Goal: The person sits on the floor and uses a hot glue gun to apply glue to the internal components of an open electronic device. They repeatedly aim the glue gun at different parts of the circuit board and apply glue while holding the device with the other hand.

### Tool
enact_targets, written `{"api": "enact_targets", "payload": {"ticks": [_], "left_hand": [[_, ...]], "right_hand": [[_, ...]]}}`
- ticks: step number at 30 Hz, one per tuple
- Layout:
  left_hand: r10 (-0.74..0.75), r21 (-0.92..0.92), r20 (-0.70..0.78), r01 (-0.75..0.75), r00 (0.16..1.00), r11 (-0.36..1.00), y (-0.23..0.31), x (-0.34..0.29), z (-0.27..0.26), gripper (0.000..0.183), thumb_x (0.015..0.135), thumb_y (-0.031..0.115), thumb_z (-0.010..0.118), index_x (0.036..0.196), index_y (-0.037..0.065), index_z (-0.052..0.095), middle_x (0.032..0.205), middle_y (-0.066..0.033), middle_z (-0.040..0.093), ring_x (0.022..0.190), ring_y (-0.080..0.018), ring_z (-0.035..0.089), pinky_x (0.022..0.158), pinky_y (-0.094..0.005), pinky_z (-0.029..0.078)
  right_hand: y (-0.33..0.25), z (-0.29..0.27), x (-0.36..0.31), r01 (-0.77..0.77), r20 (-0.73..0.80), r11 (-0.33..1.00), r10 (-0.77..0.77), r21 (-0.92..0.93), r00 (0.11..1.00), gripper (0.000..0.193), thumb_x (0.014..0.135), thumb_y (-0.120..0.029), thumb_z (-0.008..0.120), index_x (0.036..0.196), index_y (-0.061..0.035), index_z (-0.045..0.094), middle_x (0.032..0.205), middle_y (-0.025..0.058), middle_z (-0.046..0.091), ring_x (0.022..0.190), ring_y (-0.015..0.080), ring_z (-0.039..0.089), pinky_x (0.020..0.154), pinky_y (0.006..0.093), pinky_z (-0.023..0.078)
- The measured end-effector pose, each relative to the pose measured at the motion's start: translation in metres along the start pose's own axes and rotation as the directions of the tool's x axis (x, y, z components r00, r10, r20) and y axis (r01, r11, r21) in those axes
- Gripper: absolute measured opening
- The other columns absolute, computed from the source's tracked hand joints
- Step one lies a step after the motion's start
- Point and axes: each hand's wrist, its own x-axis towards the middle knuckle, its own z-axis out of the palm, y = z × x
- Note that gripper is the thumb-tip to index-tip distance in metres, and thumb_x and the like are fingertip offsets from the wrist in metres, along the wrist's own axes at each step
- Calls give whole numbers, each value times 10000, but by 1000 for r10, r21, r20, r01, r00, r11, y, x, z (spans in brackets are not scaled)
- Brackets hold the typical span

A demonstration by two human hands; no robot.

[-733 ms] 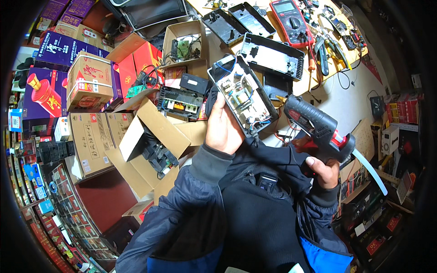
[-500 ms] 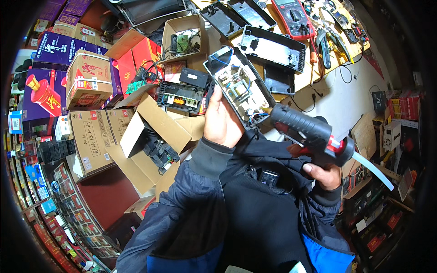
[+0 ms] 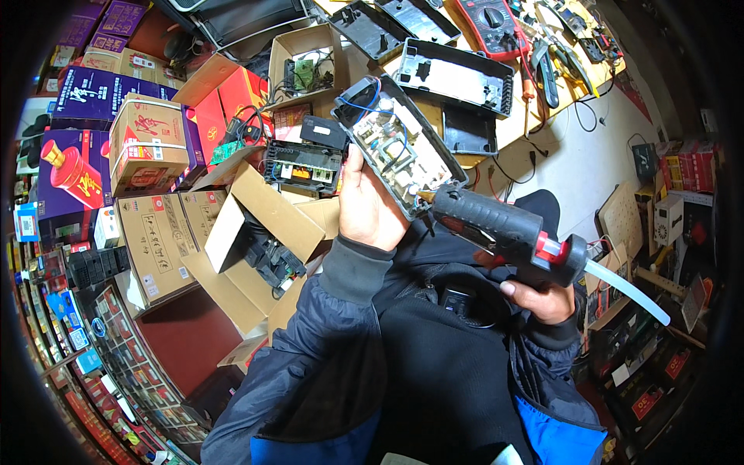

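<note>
My left hand (image 3: 373,200) is wrapped round a black plastic case (image 3: 404,108), tilted with its open side facing me. Inside it lies a circuit board (image 3: 395,151) with a transformer and several small parts; a blue wire (image 3: 372,102) loops at its upper end. In my right hand (image 3: 542,301) is a black hot glue gun (image 3: 488,221), gripped by its handle. Its nozzle is at the case's lower right corner; whether it touches cannot be made out. A pale glue stick (image 3: 629,293) curves out of the gun's rear.
Beyond the case, a wooden table (image 3: 511,132) bears empty black case halves (image 3: 457,74), a red multimeter (image 3: 490,23) and pliers (image 3: 572,66). To the left stand cardboard boxes (image 3: 267,209), some holding electronics, and another opened black case (image 3: 304,164) with a board.
The glue gun has moved left, and the case with my left hand has shifted slightly left too. The gun's nozzle stays at the case's lower corner. Both hands keep their hold.
</note>
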Motion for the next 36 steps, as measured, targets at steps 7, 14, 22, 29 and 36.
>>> {"api": "enact_targets", "payload": {"ticks": [7, 14, 22, 29, 36], "left_hand": [[-25, -15, -6, 25, 1000, 1000, 1, -2, 0, 617, 1102, 545, 433, 1490, 77, 546, 1460, -145, 628, 1351, -355, 589, 1154, -563, 439], [-26, -26, 11, 27, 1000, 999, 1, -2, 1, 605, 1101, 537, 441, 1484, 83, 557, 1451, -132, 634, 1334, -340, 601, 1134, -529, 466], [-21, -24, 34, 21, 999, 999, -2, -4, 4, 590, 1089, 528, 477, 1472, 87, 559, 1409, -112, 657, 1285, -316, 629, 1100, -519, 489], [-25, -5, 20, 25, 999, 1000, -2, -2, 4, 608, 1089, 537, 461, 1486, 85, 551, 1431, -118, 644, 1317, -327, 609, 1136, -537, 457], [-40, -12, -7, 40, 999, 999, -3, -4, 2, 651, 1077, 564, 474, 1513, 84, 530, 1489, -143, 605, 1367, -351, 575, 1164, -554, 432]], "right_hand": [[3, -3, 3, 45, 80, 993, -54, 107, 995, 632, 897, -1, 699, 1488, 71, 485, 1337, 228, 664, 1280, 339, 633, 1146, 466, 460], [-1, -7, 4, 67, 67, 997, -69, 43, 995, 676, 891, -68, 684, 1520, 38, 460, 1383, 233, 633, 1278, 331, 621, 1139, 476, 445], [-6, -2, 2, 97, -17, 995, -97, 7, 995, 644, 864, -112, 700, 1450, 78, 514, 1308, 257, 674, 1220, 348, 654, 1097, 469, 478], [-5, -6, 5, 71, 22, 997, -72, 31, 997, 658, 886, -99, 705, 1494, 39, 494, 1333, 231, 663, 1249, 339, 641, 1129, 479, 454], [-3, -5, 5, 45, 24, 998, -46, 48, 999, 720, 867, -131, 729, 1515, 37, 466, 1387, 227, 623, 1264, 337, 633, 1123, 488, 473]]}}
